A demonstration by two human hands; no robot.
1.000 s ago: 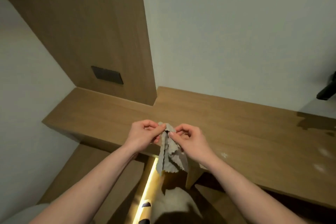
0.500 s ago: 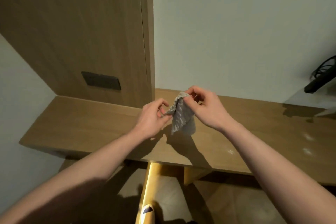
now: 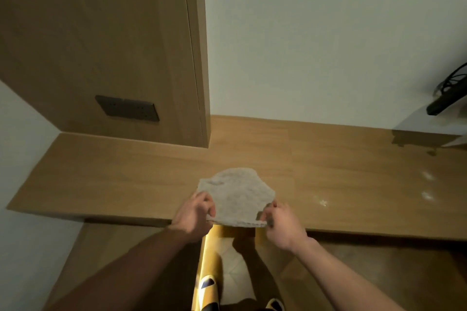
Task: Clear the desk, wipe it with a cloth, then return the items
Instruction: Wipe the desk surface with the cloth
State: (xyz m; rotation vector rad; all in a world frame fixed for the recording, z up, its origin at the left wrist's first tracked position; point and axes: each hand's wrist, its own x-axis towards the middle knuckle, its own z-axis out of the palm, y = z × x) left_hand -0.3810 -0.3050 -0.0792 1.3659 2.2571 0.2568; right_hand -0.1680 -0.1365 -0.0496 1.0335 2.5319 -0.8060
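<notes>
Half a second ago the cloth (image 3: pixel 236 197) hung bunched between the two hands, held up in front of the wall; now it has been pulled open into a flat sheet and brought down low over the near edge of the desk (image 3: pixel 106 179). The left hand (image 3: pixel 194 212) pinches the near-left corner and the right hand (image 3: pixel 280 222) pinches the near-right corner, with the near hem stretched taut between them. The far part of the cloth fans out over the wood, though I cannot tell whether it already rests on the surface or floats just above it.

The desk top in view is bare of loose items, so clearing looks done, and spreading the cloth reads to me as the start of the wiping step. A few pale specks (image 3: pixel 323 202) sit on the wood just right of the cloth, with more farther right, and they seem the natural first targets. At the far right a dark object with cables (image 3: pixel 444 101) juts in near the wall. A dark socket plate (image 3: pixel 127 108) sits on the wooden panel at far left.
</notes>
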